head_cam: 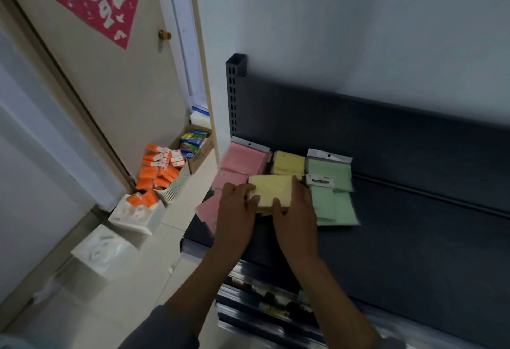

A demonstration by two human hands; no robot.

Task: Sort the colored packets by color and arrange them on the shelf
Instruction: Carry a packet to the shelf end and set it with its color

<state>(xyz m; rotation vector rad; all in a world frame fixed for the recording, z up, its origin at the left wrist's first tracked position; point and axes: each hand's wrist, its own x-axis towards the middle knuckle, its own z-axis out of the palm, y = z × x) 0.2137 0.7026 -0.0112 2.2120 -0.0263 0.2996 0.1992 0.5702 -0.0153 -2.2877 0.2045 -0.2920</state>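
Note:
On the dark shelf (414, 210) lie three colour groups. Pink packets (240, 162) are at the left, yellow packets (288, 162) in the middle at the back, green packets (331, 183) at the right. A stack of yellow packets (273, 190) sits in front of the back yellow ones, held from both sides. My left hand (237, 207) grips its left edge, and my right hand (296, 210) grips its right and front edge. A white label (320, 181) shows beside my right hand.
Left of the shelf on the floor, a white basket (176, 185) holds orange packs, and a cardboard box (198, 149) holds green and blue items. White tissue boxes (135, 216) lie nearby. A lower shelf (265, 301) with dark packages is below my arms. A door (110, 86) stands behind.

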